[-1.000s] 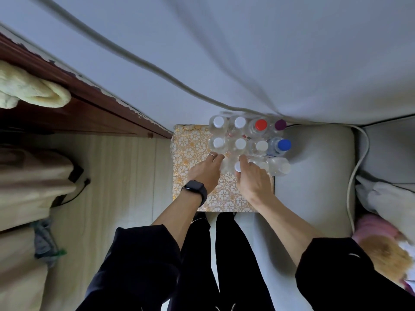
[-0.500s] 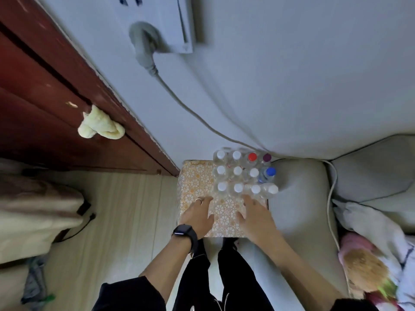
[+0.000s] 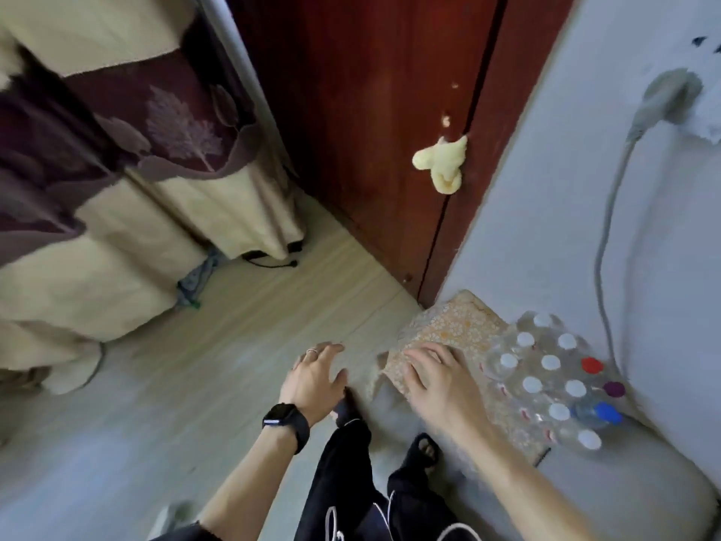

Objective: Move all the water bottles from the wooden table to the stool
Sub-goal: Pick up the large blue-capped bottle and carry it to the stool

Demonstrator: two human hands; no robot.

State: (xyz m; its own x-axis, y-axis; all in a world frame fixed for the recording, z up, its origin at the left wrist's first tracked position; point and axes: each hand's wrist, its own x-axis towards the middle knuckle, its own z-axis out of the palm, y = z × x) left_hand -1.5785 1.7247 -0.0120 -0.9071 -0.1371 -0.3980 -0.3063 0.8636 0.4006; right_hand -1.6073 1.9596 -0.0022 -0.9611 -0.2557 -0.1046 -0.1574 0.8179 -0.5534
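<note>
While the view is a bit smeared, both hands are clearly empty: the left hand (image 3: 314,378), with a ring and a black watch (image 3: 286,421) on the wrist, hangs spread over the bare floor (image 3: 218,345), and the right hand (image 3: 439,378) is open with fingers splayed over the near-left part of the stool (image 3: 456,326), the one with the floral top. All the water bottles (image 3: 550,384) stand bunched upright on the stool's right side, against the wall (image 3: 565,212), mostly white caps plus a red, a purple and a blue one. Far behind, a yellow cloth (image 3: 443,164) hangs on the dark door (image 3: 370,111).
</note>
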